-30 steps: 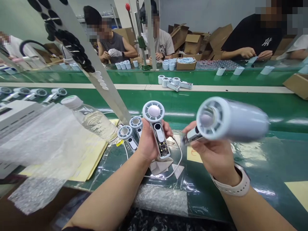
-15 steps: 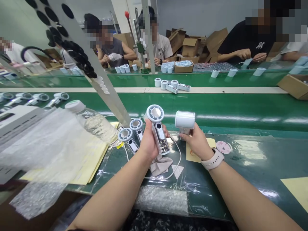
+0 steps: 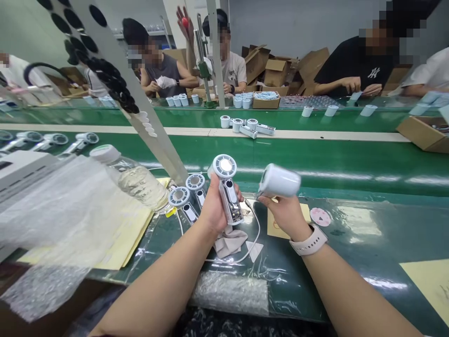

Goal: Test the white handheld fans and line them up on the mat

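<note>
My left hand (image 3: 214, 207) is closed round a white handheld fan (image 3: 227, 187) held upright, its round head on top and its circuit board showing in the open handle. My right hand (image 3: 285, 213) grips a second white fan (image 3: 278, 180) by its handle, the cylindrical head tilted sideways and a little blurred. The two fans are a short gap apart above the work mat. Two more fan units (image 3: 189, 194) lie just left of my left hand. A white cable (image 3: 253, 238) and a grey cloth (image 3: 228, 241) lie under my hands.
A water bottle (image 3: 131, 177) lies on its side on yellow sheets (image 3: 135, 231) with bubble wrap (image 3: 52, 210) at left. A slanted metal bar (image 3: 140, 107) crosses above. The green conveyor (image 3: 315, 159) carries fan parts (image 3: 243, 125). Several people work across the belt; a cardboard box (image 3: 421, 131) sits at right.
My right hand has brought its fan from close to the camera down and left, beside the fan in my left hand, and tilted its head sideways. My left hand has barely moved.
</note>
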Available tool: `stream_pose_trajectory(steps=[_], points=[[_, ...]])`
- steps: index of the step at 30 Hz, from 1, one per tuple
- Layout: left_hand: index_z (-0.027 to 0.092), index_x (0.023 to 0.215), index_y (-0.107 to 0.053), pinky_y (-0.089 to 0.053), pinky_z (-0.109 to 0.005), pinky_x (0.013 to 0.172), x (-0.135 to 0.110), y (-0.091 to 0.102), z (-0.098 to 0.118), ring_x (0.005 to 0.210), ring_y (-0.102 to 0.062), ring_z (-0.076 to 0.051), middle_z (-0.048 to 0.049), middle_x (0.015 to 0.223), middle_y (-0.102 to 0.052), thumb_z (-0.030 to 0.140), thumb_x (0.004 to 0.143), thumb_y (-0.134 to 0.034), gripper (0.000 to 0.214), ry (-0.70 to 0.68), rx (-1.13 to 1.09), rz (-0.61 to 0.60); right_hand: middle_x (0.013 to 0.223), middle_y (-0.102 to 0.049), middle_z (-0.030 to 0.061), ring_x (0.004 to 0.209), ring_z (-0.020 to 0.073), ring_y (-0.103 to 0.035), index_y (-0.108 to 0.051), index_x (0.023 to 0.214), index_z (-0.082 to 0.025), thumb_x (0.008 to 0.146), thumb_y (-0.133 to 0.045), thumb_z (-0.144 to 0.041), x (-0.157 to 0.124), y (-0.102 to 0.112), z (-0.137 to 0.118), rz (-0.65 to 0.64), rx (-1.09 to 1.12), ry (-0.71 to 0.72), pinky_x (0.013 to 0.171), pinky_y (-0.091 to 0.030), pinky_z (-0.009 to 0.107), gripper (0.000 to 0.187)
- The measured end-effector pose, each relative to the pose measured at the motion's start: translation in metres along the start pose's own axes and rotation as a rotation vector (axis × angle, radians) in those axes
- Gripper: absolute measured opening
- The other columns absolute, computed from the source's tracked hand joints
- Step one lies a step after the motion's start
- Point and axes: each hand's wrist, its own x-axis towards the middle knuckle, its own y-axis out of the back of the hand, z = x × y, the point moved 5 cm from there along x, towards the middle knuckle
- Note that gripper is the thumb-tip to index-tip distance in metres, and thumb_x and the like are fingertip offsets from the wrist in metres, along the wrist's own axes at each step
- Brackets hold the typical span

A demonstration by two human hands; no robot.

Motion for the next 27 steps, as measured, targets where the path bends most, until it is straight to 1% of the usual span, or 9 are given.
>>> stream_pose_trajectory(steps=[2, 4, 7, 11, 16, 20, 22, 24, 27], points=[[0.016, 0.062, -0.056, -0.046, -0.024, 0.053, 0.0, 0.0, 0.0, 0.05, -0.05, -0.012, -0.0014, 0.056, -0.053, 0.077, 0.082, -0.049, 0.065, 0.004, 0.002, 0.002, 0.094, -0.076, 0.0105, 0.088, 0.0302, -0.069, -0.064, 0.095, -0.02, 0.072, -0.073, -0.033, 0.0, -0.001, 0.001, -0.007, -0.011, -0.022, 0.082, -0.052, 0.047, 0.028], [0.016, 0.062, -0.057, -0.046, -0.024, 0.054, 0.0, 0.001, 0.0, 0.051, -0.051, -0.012, -0.0015, 0.057, -0.054, 0.077, 0.081, -0.051, 0.064, -0.005, 0.022, 0.003, 0.1, -0.075, 0.0125, 0.089, 0.03, -0.069, -0.062, 0.103, -0.019, 0.072, -0.072, -0.034, -0.001, -0.001, 0.0, 0.032, 0.004, -0.021, 0.082, -0.053, 0.047, 0.036], [0.016, 0.063, -0.058, -0.047, -0.024, 0.055, 0.002, 0.003, -0.001, 0.052, -0.053, -0.012, -0.0017, 0.059, -0.055, 0.077, 0.081, -0.053, 0.064, -0.017, 0.048, -0.014, 0.103, -0.074, 0.0158, 0.095, 0.0323, -0.069, -0.062, 0.102, -0.018, 0.074, -0.072, -0.041, -0.002, 0.002, 0.0, 0.088, -0.011, -0.011, 0.085, -0.052, 0.048, 0.037], [0.016, 0.063, -0.058, -0.044, -0.025, 0.053, 0.003, 0.006, -0.005, 0.051, -0.051, -0.012, -0.0022, 0.057, -0.055, 0.078, 0.079, -0.054, 0.064, -0.005, 0.04, -0.023, 0.096, -0.076, 0.0132, 0.086, 0.0329, -0.07, -0.063, 0.101, -0.02, 0.071, -0.073, -0.037, -0.002, 0.0, 0.003, 0.035, -0.064, -0.015, 0.08, -0.053, 0.05, 0.036], [0.016, 0.064, -0.059, -0.044, -0.026, 0.054, 0.004, 0.008, -0.006, 0.051, -0.052, -0.012, -0.002, 0.057, -0.056, 0.077, 0.074, -0.062, 0.062, -0.02, 0.05, -0.001, 0.103, -0.076, 0.0123, 0.105, 0.0351, -0.066, -0.067, 0.091, -0.024, 0.079, -0.066, -0.045, -0.004, 0.003, -0.002, 0.061, -0.112, 0.074, 0.093, -0.048, 0.051, 0.025], [0.016, 0.064, -0.059, -0.045, -0.026, 0.055, 0.004, 0.008, -0.007, 0.052, -0.052, -0.012, -0.0014, 0.058, -0.056, 0.077, 0.07, -0.065, 0.062, -0.007, 0.035, 0.0, 0.098, -0.076, 0.013, 0.093, 0.0362, -0.068, -0.066, 0.096, -0.021, 0.075, -0.069, -0.036, -0.003, 0.004, -0.004, 0.028, -0.172, 0.055, 0.083, -0.05, 0.052, 0.026], [0.015, 0.065, -0.059, -0.044, -0.025, 0.053, 0.003, 0.009, -0.008, 0.052, -0.052, -0.012, -0.0017, 0.058, -0.056, 0.077, 0.071, -0.065, 0.062, 0.006, 0.041, 0.019, 0.101, -0.076, 0.0142, 0.097, 0.0369, -0.067, -0.066, 0.098, -0.021, 0.076, -0.069, -0.038, -0.003, 0.008, -0.008, 0.076, -0.176, 0.065, 0.084, -0.05, 0.053, 0.028], [0.015, 0.065, -0.06, -0.044, -0.026, 0.053, 0.003, 0.01, -0.008, 0.052, -0.052, -0.012, -0.0022, 0.058, -0.056, 0.077, 0.073, -0.063, 0.062, 0.011, 0.046, 0.03, 0.101, -0.076, 0.0125, 0.1, 0.036, -0.067, -0.068, 0.092, -0.024, 0.08, -0.067, -0.043, -0.003, 0.011, -0.012, 0.102, -0.174, 0.096, 0.087, -0.049, 0.052, 0.023], [0.016, 0.065, -0.06, -0.045, -0.027, 0.055, 0.004, 0.009, -0.008, 0.051, -0.052, -0.012, -0.0021, 0.057, -0.056, 0.076, 0.074, -0.063, 0.061, 0.008, 0.029, 0.022, 0.092, -0.077, 0.0108, 0.092, 0.0348, -0.069, -0.067, 0.089, -0.024, 0.078, -0.067, -0.039, -0.002, 0.007, -0.011, 0.05, -0.177, 0.091, 0.084, -0.05, 0.051, 0.019]])
